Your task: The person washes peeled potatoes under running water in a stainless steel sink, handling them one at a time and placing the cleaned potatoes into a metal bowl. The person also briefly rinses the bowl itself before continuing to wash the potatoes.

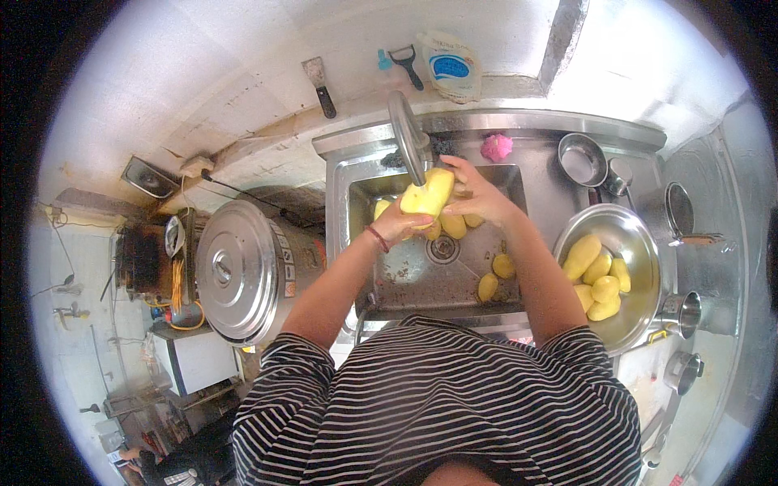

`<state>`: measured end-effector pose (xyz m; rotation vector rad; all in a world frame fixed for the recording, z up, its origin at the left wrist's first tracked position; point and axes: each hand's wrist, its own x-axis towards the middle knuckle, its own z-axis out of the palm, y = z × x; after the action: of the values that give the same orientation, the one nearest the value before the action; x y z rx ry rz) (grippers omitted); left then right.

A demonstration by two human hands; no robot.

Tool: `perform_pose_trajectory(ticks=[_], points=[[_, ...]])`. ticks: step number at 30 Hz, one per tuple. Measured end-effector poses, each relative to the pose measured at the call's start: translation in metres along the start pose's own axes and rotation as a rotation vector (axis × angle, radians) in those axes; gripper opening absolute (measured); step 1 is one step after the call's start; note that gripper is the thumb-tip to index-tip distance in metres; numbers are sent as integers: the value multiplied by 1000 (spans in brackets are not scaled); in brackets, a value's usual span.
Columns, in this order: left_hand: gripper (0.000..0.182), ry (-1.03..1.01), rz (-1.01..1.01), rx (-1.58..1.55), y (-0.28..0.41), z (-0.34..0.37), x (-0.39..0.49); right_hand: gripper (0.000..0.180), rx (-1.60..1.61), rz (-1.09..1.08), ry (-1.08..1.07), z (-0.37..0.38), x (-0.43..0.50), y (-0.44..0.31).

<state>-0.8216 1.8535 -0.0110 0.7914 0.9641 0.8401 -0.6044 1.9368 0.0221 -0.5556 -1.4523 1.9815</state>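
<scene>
A large peeled yellow potato (430,193) is under the spout of the metal faucet (406,130), above the sink basin (425,285). My left hand (401,223), with a red cord at the wrist, grips its lower left end. From the right side my right hand (477,193) curls around it, fingers at its upper edge and lower side. Beneath the hands, several more peeled potatoes (453,225) lie in the basin, partly hidden. Two smaller pieces (488,287) rest at the basin's right, near dark scraps. A round drain (444,249) shows in the middle.
A steel bowl (647,273) with several peeled potatoes stands right of the sink. Behind it are a saucepan (582,161) and a pink scrubber (497,147). A large lidded pot (234,273) is at left. A peeler (408,65) and scraper (320,88) are by the wall. Another person (188,455) is at lower left.
</scene>
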Motion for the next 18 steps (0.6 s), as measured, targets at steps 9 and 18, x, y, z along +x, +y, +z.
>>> perform_pose_trajectory(ticks=[9,18], points=[[60,-10,-97,-119,-24,19,-7,25,41,-105,509,44,40,50],[58,-253,-29,-638,-35,20,-20,32,850,251,208,55,33,31]])
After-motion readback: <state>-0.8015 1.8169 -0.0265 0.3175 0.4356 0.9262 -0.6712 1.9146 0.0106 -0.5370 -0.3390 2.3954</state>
